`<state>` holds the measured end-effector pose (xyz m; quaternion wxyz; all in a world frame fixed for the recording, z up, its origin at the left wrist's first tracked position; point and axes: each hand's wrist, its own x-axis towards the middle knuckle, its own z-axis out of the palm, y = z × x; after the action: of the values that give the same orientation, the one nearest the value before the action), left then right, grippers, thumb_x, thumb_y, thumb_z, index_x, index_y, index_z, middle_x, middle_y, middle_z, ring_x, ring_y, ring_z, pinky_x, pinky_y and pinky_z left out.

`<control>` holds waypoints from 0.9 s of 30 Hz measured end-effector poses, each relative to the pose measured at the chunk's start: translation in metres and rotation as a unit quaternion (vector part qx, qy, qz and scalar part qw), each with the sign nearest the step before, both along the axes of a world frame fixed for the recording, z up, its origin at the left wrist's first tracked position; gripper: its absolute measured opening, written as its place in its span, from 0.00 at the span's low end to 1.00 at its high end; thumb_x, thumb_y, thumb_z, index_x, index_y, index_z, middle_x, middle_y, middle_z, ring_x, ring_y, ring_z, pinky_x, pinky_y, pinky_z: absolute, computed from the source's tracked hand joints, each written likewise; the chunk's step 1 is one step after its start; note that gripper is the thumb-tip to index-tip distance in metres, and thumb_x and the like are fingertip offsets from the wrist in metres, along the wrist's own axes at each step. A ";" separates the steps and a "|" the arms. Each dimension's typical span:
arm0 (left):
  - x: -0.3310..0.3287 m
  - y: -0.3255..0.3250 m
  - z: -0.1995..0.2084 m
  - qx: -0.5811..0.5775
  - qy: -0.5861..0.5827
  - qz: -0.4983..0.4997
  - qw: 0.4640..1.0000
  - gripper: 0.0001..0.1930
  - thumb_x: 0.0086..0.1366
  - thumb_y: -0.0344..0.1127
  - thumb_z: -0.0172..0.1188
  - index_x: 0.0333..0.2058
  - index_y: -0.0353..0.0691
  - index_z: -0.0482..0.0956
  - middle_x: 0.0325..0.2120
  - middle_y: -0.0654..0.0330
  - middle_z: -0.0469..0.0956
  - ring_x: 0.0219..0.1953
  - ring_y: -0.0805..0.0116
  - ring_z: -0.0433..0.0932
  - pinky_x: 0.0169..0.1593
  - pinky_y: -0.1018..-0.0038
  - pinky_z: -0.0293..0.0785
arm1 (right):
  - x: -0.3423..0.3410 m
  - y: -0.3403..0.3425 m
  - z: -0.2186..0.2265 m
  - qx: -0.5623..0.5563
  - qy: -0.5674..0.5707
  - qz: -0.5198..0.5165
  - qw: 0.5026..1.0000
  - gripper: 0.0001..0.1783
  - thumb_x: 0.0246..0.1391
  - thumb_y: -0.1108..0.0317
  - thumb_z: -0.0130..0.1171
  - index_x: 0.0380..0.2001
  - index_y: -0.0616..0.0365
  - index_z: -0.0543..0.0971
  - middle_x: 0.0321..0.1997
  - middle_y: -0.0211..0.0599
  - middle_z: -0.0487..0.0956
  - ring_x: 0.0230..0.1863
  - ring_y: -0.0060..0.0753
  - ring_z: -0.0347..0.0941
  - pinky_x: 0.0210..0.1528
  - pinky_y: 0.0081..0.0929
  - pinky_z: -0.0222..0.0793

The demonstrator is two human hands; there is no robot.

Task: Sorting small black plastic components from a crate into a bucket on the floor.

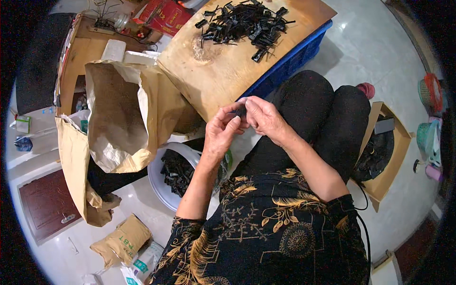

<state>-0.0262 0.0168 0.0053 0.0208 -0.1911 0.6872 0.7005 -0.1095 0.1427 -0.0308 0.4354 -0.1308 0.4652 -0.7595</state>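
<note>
My left hand (pixel 222 127) and my right hand (pixel 264 117) meet in front of me, just off the near corner of the wooden board. A small black plastic part (pixel 241 112) is pinched between the fingers of both, mostly covered by them, so its full shape is hidden. On the far end of the board (pixel 213 76) lies a loose pile of similar black plastic parts (pixel 247 26), some with thin stems. Beside my left forearm stands a white bucket (pixel 154 178) holding many black pieces (pixel 176 172).
Left of the board, a large brown paper sack (pixel 118 114) gapes upward. The board rests on a blue crate (pixel 289 59). A cardboard box (pixel 396 156) with black items sits on the floor right of my knees. A tan packet (pixel 122 241) lies lower left.
</note>
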 end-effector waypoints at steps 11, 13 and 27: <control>-0.015 0.001 -0.013 -0.041 0.038 0.051 0.997 0.16 0.63 0.28 0.48 0.50 0.33 0.67 0.35 0.62 0.74 0.34 0.77 0.73 0.38 0.79 0.72 | 0.002 -0.008 -0.009 0.062 0.118 -0.031 0.991 0.20 0.61 0.60 0.42 0.51 0.62 0.63 0.19 0.24 0.63 0.18 0.12 0.56 0.17 0.13 0.52; -0.020 0.001 -0.009 -0.081 0.044 0.046 0.995 0.15 0.64 0.28 0.48 0.50 0.33 0.67 0.36 0.61 0.73 0.34 0.76 0.73 0.38 0.79 0.73 | 0.001 -0.011 -0.010 0.065 0.110 -0.036 0.991 0.20 0.61 0.61 0.42 0.50 0.62 0.64 0.19 0.23 0.63 0.18 0.12 0.56 0.18 0.13 0.53; -0.029 -0.001 -0.015 -0.328 0.077 0.011 0.942 0.15 0.57 0.23 0.53 0.44 0.34 0.73 0.38 0.55 0.77 0.41 0.69 0.75 0.44 0.76 0.70 | -0.006 -0.018 -0.012 0.106 0.103 -0.049 0.988 0.15 0.60 0.64 0.42 0.48 0.57 0.65 0.14 0.19 0.60 0.13 0.11 0.52 0.13 0.13 0.49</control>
<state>-0.0556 0.0155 -0.0093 -0.1035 -0.1399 0.8763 0.4493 -0.1160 0.1251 -0.0431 0.3593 -0.1382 0.5913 -0.7086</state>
